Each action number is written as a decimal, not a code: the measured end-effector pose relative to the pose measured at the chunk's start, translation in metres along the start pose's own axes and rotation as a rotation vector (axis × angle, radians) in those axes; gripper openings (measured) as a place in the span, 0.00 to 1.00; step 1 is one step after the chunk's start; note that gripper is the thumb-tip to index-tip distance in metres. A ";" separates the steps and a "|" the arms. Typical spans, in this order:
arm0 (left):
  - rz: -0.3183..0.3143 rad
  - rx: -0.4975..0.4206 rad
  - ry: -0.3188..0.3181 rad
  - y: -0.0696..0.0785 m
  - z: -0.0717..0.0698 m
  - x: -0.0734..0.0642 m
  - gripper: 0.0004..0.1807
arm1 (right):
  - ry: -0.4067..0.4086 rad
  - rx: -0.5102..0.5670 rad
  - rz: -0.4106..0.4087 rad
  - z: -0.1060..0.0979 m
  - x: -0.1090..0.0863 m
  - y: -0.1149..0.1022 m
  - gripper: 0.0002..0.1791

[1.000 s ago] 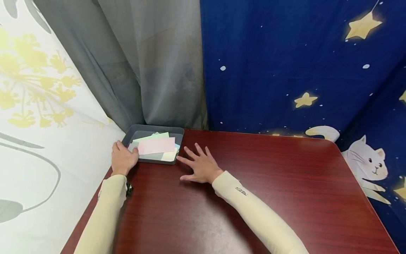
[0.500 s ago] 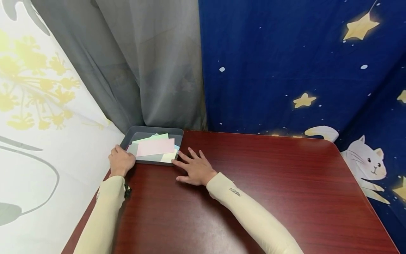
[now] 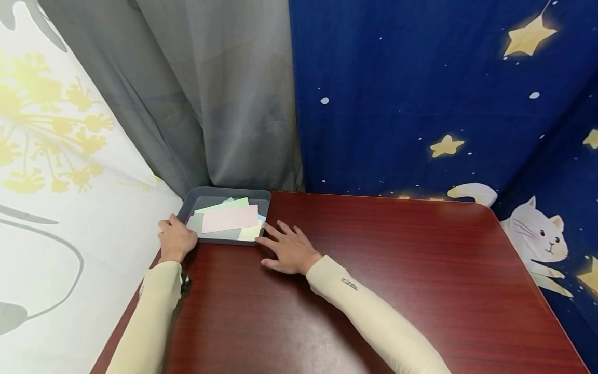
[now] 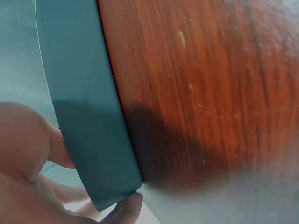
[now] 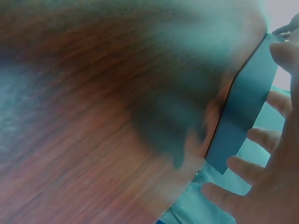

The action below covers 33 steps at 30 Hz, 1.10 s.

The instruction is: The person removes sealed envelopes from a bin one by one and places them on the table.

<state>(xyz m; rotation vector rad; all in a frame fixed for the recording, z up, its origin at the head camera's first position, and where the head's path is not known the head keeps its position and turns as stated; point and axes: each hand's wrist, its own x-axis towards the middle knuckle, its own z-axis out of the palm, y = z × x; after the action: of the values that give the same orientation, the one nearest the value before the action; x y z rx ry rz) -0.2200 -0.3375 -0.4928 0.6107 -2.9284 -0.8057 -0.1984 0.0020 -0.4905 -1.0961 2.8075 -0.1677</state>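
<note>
A shallow grey tray (image 3: 224, 241) stands at the back left corner of the table, with several pastel paper strips loosely piled in it. A pink strip (image 3: 229, 218) lies on top, over a green strip (image 3: 243, 202) and a pale yellow one (image 3: 249, 232). My left hand (image 3: 176, 239) grips the tray's near left corner. In the left wrist view the thumb (image 4: 58, 147) bends over the rim and a fingertip (image 4: 128, 207) shows at the corner outside. My right hand (image 3: 291, 252) has its fingers spread, fingertips right at the tray's right side.
The dark red wooden table (image 3: 374, 270) has a rounded far right corner. Close behind it hang a grey curtain (image 3: 247, 104) and a blue star-patterned curtain (image 3: 374, 104). A white patterned cloth (image 3: 84, 249) borders the table's left edge.
My right hand has shifted slightly left, closer to the tray's side. My left thumb has slid back from the pink strip to the tray's rim. The tray and strips look nearly unmoved.
</note>
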 end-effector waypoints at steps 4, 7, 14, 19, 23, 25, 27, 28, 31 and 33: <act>0.010 0.004 -0.005 -0.002 0.002 -0.002 0.43 | 0.012 0.008 0.001 0.002 -0.009 0.004 0.37; 0.024 0.009 -0.016 -0.002 0.003 -0.004 0.42 | 0.021 0.019 0.004 0.003 -0.017 0.007 0.37; 0.057 0.020 -0.067 0.002 0.003 -0.012 0.41 | 0.053 0.030 0.005 0.005 -0.032 0.011 0.35; 0.069 0.032 -0.080 0.009 0.009 -0.019 0.40 | 0.091 0.027 -0.006 0.004 -0.038 0.013 0.32; 0.102 0.050 -0.078 0.015 0.015 -0.025 0.38 | 0.129 0.006 -0.021 0.006 -0.041 0.015 0.29; 0.127 0.056 -0.079 0.019 0.017 -0.029 0.37 | 0.148 -0.004 -0.027 0.007 -0.043 0.016 0.26; 0.157 0.064 -0.084 0.022 0.018 -0.033 0.37 | 0.172 -0.012 -0.033 0.009 -0.045 0.017 0.23; 0.171 0.064 -0.089 0.023 0.018 -0.034 0.37 | 0.186 -0.017 -0.035 0.010 -0.046 0.018 0.21; 0.202 0.066 -0.106 0.026 0.020 -0.039 0.38 | 0.237 -0.020 -0.044 0.013 -0.049 0.020 0.15; 0.219 0.062 -0.118 0.027 0.021 -0.041 0.39 | 0.274 -0.016 -0.045 0.015 -0.052 0.022 0.11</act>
<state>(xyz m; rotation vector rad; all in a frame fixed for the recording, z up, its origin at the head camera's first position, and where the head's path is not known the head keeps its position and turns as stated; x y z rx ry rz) -0.1948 -0.2896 -0.4951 0.2458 -3.0648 -0.7524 -0.1724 0.0523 -0.5049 -1.2264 3.0262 -0.3239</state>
